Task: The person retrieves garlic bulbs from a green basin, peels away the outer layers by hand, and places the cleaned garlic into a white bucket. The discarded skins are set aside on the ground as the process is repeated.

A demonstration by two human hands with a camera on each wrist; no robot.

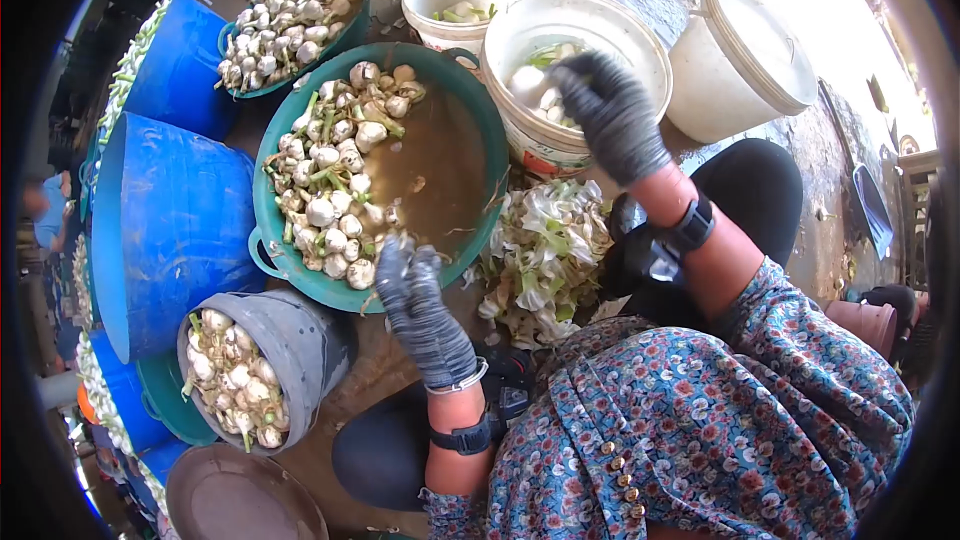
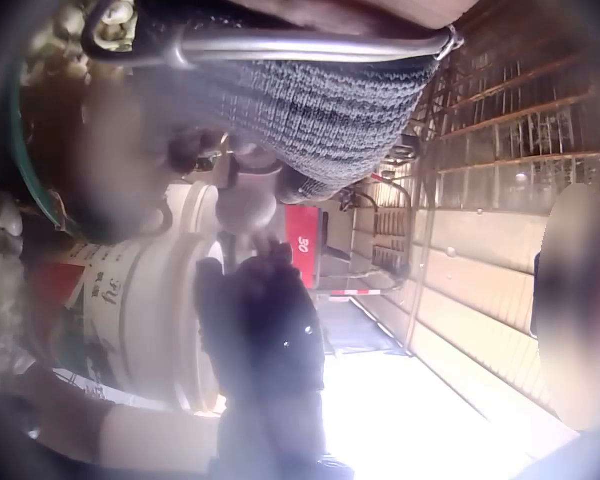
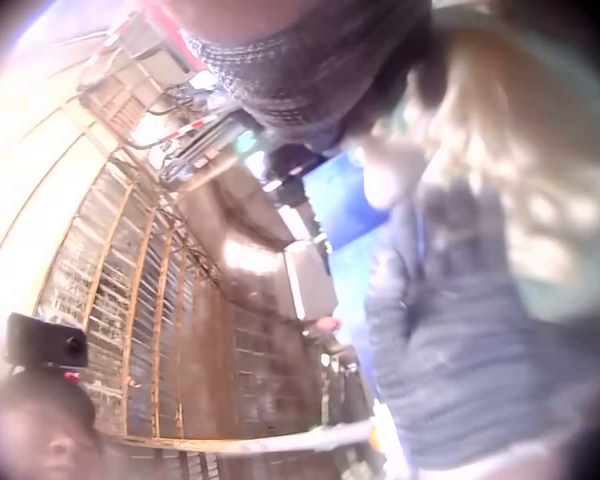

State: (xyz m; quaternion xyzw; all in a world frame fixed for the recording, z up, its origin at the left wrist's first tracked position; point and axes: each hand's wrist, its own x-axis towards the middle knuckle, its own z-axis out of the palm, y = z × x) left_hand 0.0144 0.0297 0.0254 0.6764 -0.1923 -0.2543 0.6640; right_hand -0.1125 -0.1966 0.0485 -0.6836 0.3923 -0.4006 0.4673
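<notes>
My right hand (image 1: 612, 120), in a grey striped glove, is raised over the rim of a white bucket (image 1: 535, 135). A peeled white garlic bulb (image 1: 527, 85) shows just beyond its fingertips, over the bucket mouth, with a small gap between them. Water and pale garlic pieces lie inside. My left hand (image 1: 425, 315), gloved alike, reaches over the near rim of a green tub (image 1: 262, 165), fingers extended beside unpeeled garlic bulbs (image 1: 320, 210). These bulbs are heaped in the tub's left half; brown water fills the right. The right wrist view shows the left hand (image 3: 460, 320) blurred.
A heap of garlic peelings (image 1: 550, 250) lies between the tub and my legs. Another white bucket (image 1: 450, 32) and a lidded one (image 1: 735, 65) stand behind. Blue tubs (image 1: 185, 225), a grey bucket (image 1: 320, 340) of garlic and a brown basin (image 1: 240, 500) are at left.
</notes>
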